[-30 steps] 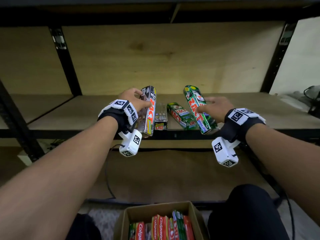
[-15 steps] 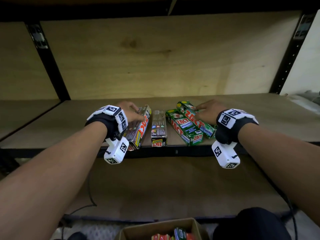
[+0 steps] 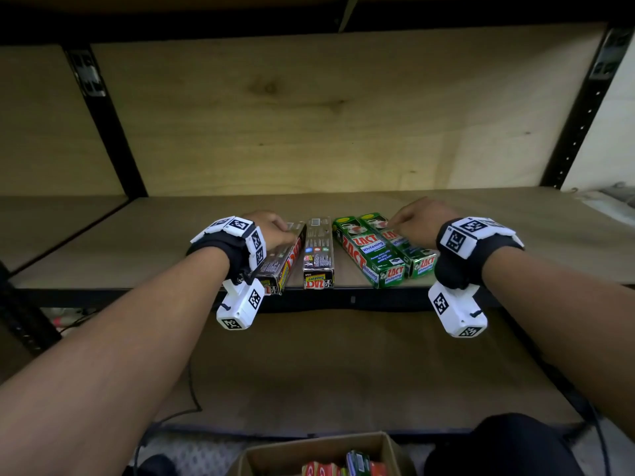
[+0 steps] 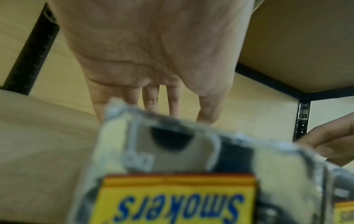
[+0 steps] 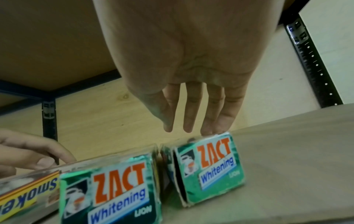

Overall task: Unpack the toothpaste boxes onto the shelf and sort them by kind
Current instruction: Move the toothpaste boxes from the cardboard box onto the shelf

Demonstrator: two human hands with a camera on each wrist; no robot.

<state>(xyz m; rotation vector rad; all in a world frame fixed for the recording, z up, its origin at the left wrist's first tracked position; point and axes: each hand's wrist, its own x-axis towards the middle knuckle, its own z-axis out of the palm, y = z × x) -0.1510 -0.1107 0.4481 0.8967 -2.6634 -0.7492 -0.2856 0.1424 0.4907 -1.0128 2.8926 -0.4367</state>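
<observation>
Left hand (image 3: pixel 271 230) gripping silver box (image 3: pixel 281 259), right hand (image 3: pixel 417 219) fingers straight on green box (image 3: pixel 402 245), carton (image 3: pixel 330 455) holding more boxes

Four toothpaste boxes (image 3: pixel 318 253) side by side at shelf (image 3: pixel 515 235) front; carton (image 3: pixel 275 458) below.

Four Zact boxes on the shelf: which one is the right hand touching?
The rightmost green Whitening box. The right hand rests its fingertips on that box's far end; the other green box lies beside it, untouched.
</observation>
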